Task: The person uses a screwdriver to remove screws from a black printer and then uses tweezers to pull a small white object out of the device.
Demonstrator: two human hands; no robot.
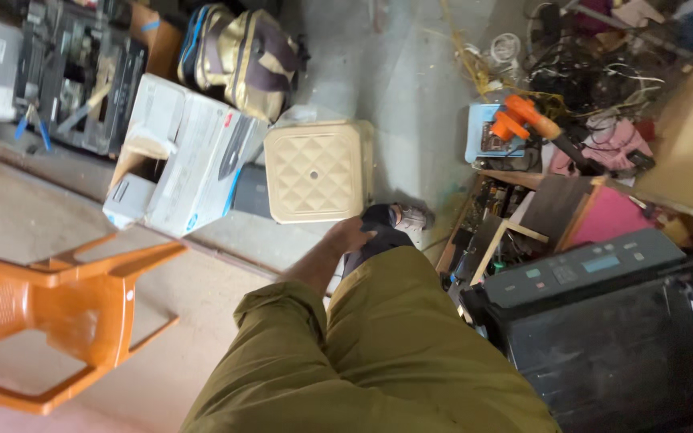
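My left hand (350, 234) reaches down out of an olive sleeve (282, 321). It lies against the dark trouser leg (378, 228) just above my shoe (412, 216). Its fingers curl over the dark cloth, and I cannot tell whether they grip it. The hand is just below the front edge of a cream plastic stool (318, 171) that stands on the grey floor. My right hand is out of view.
A white cardboard box (190, 152) lies left of the stool, with an orange plastic chair (50, 313) at the lower left. A black printer (603, 321) fills the lower right. Tangled wires (587, 64), an orange-handled tool (523, 119) and a bag (242, 56) lie further off.
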